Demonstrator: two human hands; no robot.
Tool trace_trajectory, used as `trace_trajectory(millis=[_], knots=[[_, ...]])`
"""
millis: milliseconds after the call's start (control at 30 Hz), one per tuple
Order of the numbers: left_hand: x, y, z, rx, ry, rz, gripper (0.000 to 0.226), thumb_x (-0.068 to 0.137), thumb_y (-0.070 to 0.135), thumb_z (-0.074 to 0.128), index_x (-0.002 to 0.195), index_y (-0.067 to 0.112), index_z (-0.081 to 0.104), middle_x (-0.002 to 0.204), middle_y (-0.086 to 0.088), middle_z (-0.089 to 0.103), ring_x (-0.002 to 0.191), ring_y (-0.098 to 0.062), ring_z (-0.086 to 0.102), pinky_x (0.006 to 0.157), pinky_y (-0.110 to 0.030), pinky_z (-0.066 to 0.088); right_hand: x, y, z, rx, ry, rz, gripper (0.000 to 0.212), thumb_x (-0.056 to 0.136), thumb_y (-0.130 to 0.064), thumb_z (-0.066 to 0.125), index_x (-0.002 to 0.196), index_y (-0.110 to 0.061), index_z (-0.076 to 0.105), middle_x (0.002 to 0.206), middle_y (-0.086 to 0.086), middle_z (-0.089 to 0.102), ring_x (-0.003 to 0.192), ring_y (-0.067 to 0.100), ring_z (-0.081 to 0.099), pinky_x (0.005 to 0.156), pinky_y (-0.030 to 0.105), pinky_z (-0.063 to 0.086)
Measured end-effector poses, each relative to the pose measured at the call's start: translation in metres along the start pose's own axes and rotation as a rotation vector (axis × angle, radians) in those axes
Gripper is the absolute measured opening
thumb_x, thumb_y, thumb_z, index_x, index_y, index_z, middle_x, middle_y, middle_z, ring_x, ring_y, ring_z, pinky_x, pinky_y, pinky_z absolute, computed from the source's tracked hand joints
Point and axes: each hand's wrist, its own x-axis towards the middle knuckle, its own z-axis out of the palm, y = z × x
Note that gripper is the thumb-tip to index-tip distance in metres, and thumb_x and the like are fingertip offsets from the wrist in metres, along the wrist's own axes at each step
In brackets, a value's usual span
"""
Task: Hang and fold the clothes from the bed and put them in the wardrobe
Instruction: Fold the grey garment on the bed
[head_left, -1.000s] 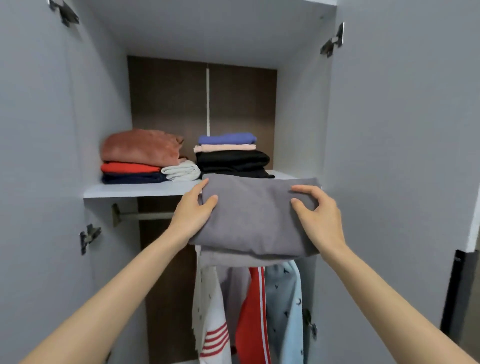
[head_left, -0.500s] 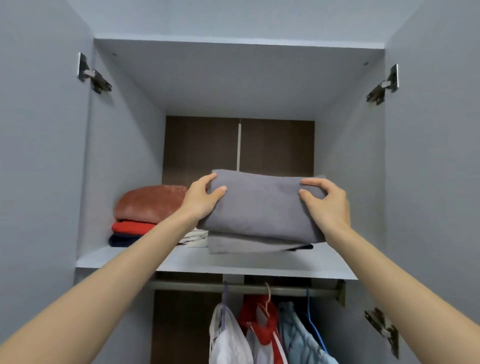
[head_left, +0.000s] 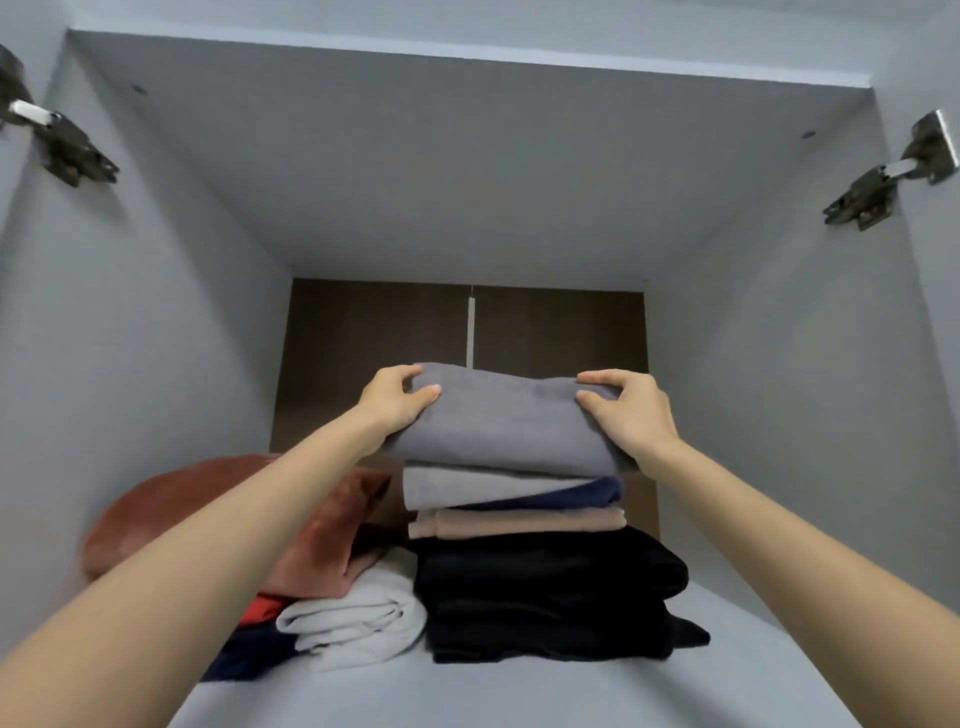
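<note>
A folded grey garment (head_left: 506, 426) lies on top of the right stack on the wardrobe's upper shelf (head_left: 519, 691). My left hand (head_left: 396, 397) grips its left end, thumb on top and fingers curled over the far edge. My right hand (head_left: 631, 410) grips its right end the same way. Under it lie a navy piece (head_left: 582, 496), a pink-beige piece (head_left: 519, 522) and a thick black fold (head_left: 545, 592).
A second stack stands to the left: a rust-coloured fleece (head_left: 208, 499) over red and dark blue folds, with a white rolled cloth (head_left: 353, 618) beside it. Grey side walls close in the shelf, door hinges (head_left: 67, 150) at both upper corners. Bare shelf lies in front.
The grey garment went from below shelf height up and forward onto the right stack. The view moved closer, so the hanging rail and hung clothes dropped out of sight.
</note>
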Motion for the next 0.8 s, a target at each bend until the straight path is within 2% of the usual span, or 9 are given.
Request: trace_trajectory(millis=[233, 400, 467, 567, 667, 733, 800], knots=[[0.061, -0.040, 0.047, 0.064, -0.111, 0.048, 0.050, 0.097, 0.024, 0.055, 0.144, 0.015, 0.041, 0.145, -0.009, 0.045, 0.131, -0.027, 0.044, 0.109, -0.038, 0.038, 0.039, 0.052, 0.040, -0.124, -0.018, 0.050, 0.028, 0.092, -0.029, 0.062, 0.119, -0.026, 0.068, 0.128, 0.000, 0.062, 0.119, 0.023, 0.054, 0.092, 0.028, 0.040], [0.062, -0.078, 0.080, 0.282, -0.200, 0.051, 0.041, 0.101, 0.027, 0.046, 0.141, 0.017, 0.044, 0.144, -0.006, 0.047, 0.130, -0.026, 0.045, 0.106, -0.033, 0.036, 0.033, 0.078, 0.054, -0.330, -0.077, 0.076, 0.025, 0.093, -0.033, 0.058, 0.116, -0.033, 0.067, 0.130, -0.003, 0.061, 0.120, 0.023, 0.055, 0.095, 0.032, 0.044], [0.060, -0.087, 0.084, 0.343, -0.264, 0.021, 0.040, 0.102, 0.027, 0.041, 0.141, 0.017, 0.044, 0.145, -0.005, 0.047, 0.130, -0.025, 0.045, 0.105, -0.032, 0.035, 0.029, 0.082, 0.058, -0.387, -0.121, 0.089, 0.025, 0.093, -0.034, 0.056, 0.117, -0.036, 0.066, 0.131, 0.001, 0.058, 0.119, 0.024, 0.054, 0.096, 0.036, 0.046], [0.059, -0.084, 0.082, 0.388, -0.340, 0.017, 0.043, 0.102, 0.034, 0.039, 0.141, 0.019, 0.046, 0.148, -0.003, 0.043, 0.136, -0.024, 0.038, 0.110, -0.034, 0.031, 0.030, 0.075, 0.061, -0.536, -0.150, 0.139, 0.031, 0.094, -0.038, 0.055, 0.124, -0.034, 0.060, 0.141, 0.009, 0.040, 0.130, 0.029, 0.039, 0.106, 0.043, 0.037], [0.049, -0.068, 0.087, 0.454, -0.413, 0.084, 0.045, 0.101, 0.042, 0.030, 0.143, 0.031, 0.042, 0.157, 0.002, 0.027, 0.147, -0.022, 0.016, 0.118, -0.045, 0.011, 0.030, 0.059, 0.065, -0.720, -0.114, -0.041, 0.034, 0.095, -0.041, 0.051, 0.129, -0.035, 0.055, 0.148, 0.003, 0.035, 0.135, 0.028, 0.031, 0.109, 0.047, 0.026], [0.038, -0.060, 0.094, 0.589, -0.438, 0.152, 0.047, 0.101, 0.041, 0.020, 0.144, 0.037, 0.038, 0.157, 0.005, 0.027, 0.146, -0.023, 0.019, 0.116, -0.056, 0.000, 0.027, 0.051, 0.071, -0.713, -0.244, -0.130, 0.040, 0.098, -0.044, 0.042, 0.137, -0.040, 0.045, 0.146, 0.001, 0.043, 0.134, 0.027, 0.037, 0.112, 0.050, 0.020], [0.025, -0.056, 0.100, 0.653, -0.431, 0.202, 0.049, 0.101, 0.038, 0.014, 0.145, 0.038, 0.036, 0.155, 0.006, 0.032, 0.142, -0.022, 0.028, 0.116, -0.054, 0.003, 0.019, 0.055, 0.077, -0.699, -0.447, -0.064, 0.045, 0.101, -0.046, 0.029, 0.146, -0.045, 0.027, 0.147, 0.003, 0.044, 0.135, 0.029, 0.039, 0.114, 0.054, 0.014]])
